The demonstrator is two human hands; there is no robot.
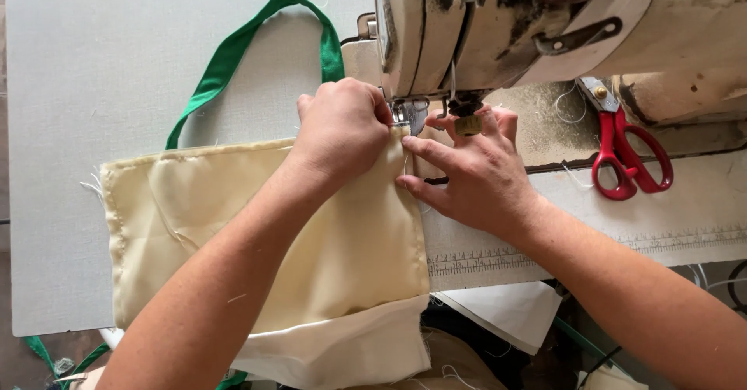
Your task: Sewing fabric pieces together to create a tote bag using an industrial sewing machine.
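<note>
The left hand (342,125) is curled shut, its grip pinching the top edge of the cream cloth (257,234) right at the presser foot (410,114). The right hand (475,168) lies flat and open just beside it, fingertips pressing the cloth's corner. Both sets of fingers sit very near the needle, so a slip could catch them; uneven pull could pucker the seam. A green strap (233,48) loops behind the left hand. Red scissors (626,157) lie beyond the right hand on the grey worktop (93,63).

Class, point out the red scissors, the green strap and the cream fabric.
red scissors (622,160): head view, on the handles.
green strap (226,55): head view, on its left run.
cream fabric (194,227): head view, on its bare middle.
</note>
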